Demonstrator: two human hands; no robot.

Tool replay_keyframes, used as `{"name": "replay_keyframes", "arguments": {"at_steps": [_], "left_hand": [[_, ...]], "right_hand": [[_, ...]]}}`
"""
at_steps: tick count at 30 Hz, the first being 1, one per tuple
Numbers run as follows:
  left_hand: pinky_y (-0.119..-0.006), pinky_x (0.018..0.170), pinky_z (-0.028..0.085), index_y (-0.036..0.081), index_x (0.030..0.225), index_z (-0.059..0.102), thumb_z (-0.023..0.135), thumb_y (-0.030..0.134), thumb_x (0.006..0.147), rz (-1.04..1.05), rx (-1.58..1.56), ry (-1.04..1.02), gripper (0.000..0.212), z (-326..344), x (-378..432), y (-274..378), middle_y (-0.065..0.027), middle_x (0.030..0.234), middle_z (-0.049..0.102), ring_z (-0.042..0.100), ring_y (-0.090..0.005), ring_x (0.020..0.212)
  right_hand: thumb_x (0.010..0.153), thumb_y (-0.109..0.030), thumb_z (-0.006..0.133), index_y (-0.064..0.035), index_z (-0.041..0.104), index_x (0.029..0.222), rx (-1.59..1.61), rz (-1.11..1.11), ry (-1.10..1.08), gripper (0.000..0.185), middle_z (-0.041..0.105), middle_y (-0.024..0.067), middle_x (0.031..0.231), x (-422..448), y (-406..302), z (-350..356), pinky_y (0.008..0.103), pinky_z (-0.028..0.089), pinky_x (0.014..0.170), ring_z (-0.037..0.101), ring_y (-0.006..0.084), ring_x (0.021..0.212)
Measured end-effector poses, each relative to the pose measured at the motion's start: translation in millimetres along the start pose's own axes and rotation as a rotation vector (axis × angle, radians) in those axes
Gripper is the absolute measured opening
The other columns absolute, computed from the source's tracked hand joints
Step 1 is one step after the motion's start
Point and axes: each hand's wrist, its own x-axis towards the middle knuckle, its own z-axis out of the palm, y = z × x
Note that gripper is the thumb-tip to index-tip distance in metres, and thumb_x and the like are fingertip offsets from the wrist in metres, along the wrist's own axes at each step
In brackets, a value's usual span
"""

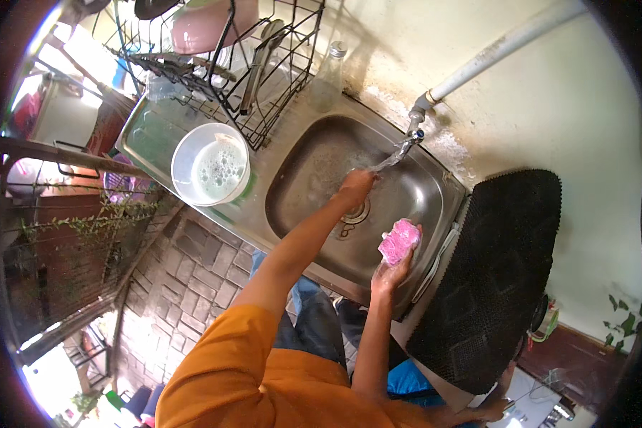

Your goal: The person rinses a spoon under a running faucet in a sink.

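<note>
My left hand reaches over the stainless steel sink basin, under water running from the metal faucet. Its fingers point away from me and are partly hidden, so I cannot see whether they hold anything. My right hand is palm up over the near right part of the basin. On that palm lies a pink sponge with white foam on it, the fingers bent around its edge. Between the hands, the drain shows at the basin's bottom, with a small chain beside it.
A translucent plastic tub with sudsy water stands on the drainboard. Behind it is a black wire dish rack with a pink bowl and utensils; a glass bottle stands alongside. A black rubber mat lies right of the sink.
</note>
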Motion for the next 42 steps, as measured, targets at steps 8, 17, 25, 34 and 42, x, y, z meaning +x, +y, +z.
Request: {"name": "replay_keyframes", "arguments": {"at_steps": [8,17,25,34,42], "left_hand": [[-0.045,0.073,0.051,-0.002,0.102,0.055,0.055,0.018,0.093,0.148,0.406,0.129,0.022,-59,-16,-69,-0.0242,0.083,0.065,0.065,-0.036,0.073],[-0.039,0.056,0.052,0.006,0.1,0.066,0.046,0.034,0.098,-0.41,-0.596,-0.277,0.034,-25,-95,9,-0.0148,0.072,0.061,0.06,-0.0205,0.062],[-0.049,0.066,0.05,-0.006,0.081,0.065,0.048,0.021,0.089,0.14,-0.062,-0.178,0.033,-26,-105,-19,-0.0269,0.077,0.063,0.063,-0.0412,0.071],[-0.05,0.061,0.048,-0.005,0.084,0.062,0.056,0.013,0.08,0.349,0.067,-0.219,0.02,-65,-133,-12,-0.0259,0.075,0.062,0.061,-0.0428,0.067],[-0.049,0.061,0.048,-0.008,0.085,0.06,0.052,0.013,0.084,0.068,-0.069,-0.049,0.023,-47,-145,-13,-0.0246,0.069,0.06,0.057,-0.0374,0.06]], "right_hand": [[0.101,-0.042,0.041,-0.0115,0.031,0.149,0.16,0.171,-0.129,0.058,0.046,0.008,0.143,-2,22,62,0.0408,0.04,0.1,0.048,0.0237,0.125],[0.096,-0.022,0.046,-0.0081,0.062,0.1,0.301,0.36,0.014,0.021,0.058,-0.0015,0.079,53,55,6,0.0291,0.046,0.067,0.058,0.0126,0.071],[0.091,-0.016,0.067,-0.0092,0.048,0.134,0.023,0.197,-0.564,0.047,0.059,0.0016,0.113,41,55,45,0.0241,0.047,0.074,0.056,0.0098,0.095],[0.088,-0.011,0.067,-0.0047,0.063,0.105,-0.61,-0.014,-0.24,0.018,0.067,0.004,0.097,46,93,68,0.0305,0.049,0.078,0.062,0.0149,0.088],[0.087,-0.017,0.071,-0.0085,0.063,0.106,-0.587,0.173,-0.199,0.022,0.066,0.0012,0.096,60,108,65,0.0322,0.05,0.076,0.062,0.015,0.087]]}}
